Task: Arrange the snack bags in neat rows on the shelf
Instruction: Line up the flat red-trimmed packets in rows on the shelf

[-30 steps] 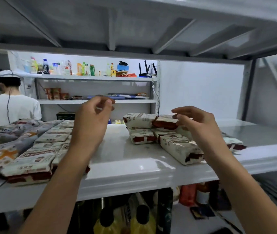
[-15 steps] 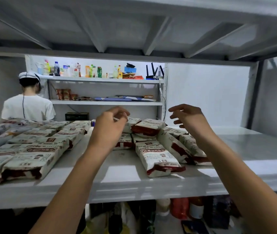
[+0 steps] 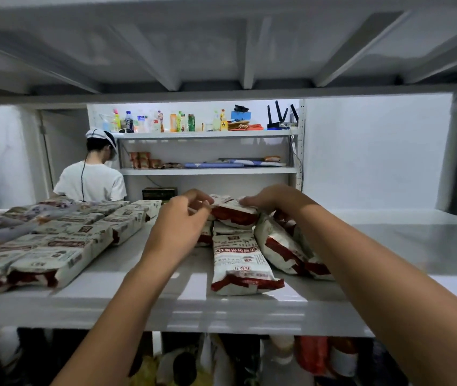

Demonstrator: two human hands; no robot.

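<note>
A loose pile of white-and-red snack bags lies mid-shelf on the white shelf (image 3: 143, 305). On top of the pile at the back sits one bag (image 3: 234, 214). My left hand (image 3: 181, 221) pinches its left end and my right hand (image 3: 270, 197) rests fingers-down on its right end. In front lies a bag (image 3: 239, 263) pointing toward me, and another bag (image 3: 280, 247) leans at the right. Rows of the same bags (image 3: 63, 246) lie side by side on the shelf's left part.
A person in a white shirt (image 3: 90, 179) stands beyond the shelf at the left, back turned. A far rack (image 3: 207, 171) holds bottles and packets. The shelf's right part (image 3: 416, 246) is bare. Bottles stand on the level below (image 3: 305, 358).
Both hands have come down and together from open air onto the top bag of the pile. The view has shifted, so the pile sits nearer the centre.
</note>
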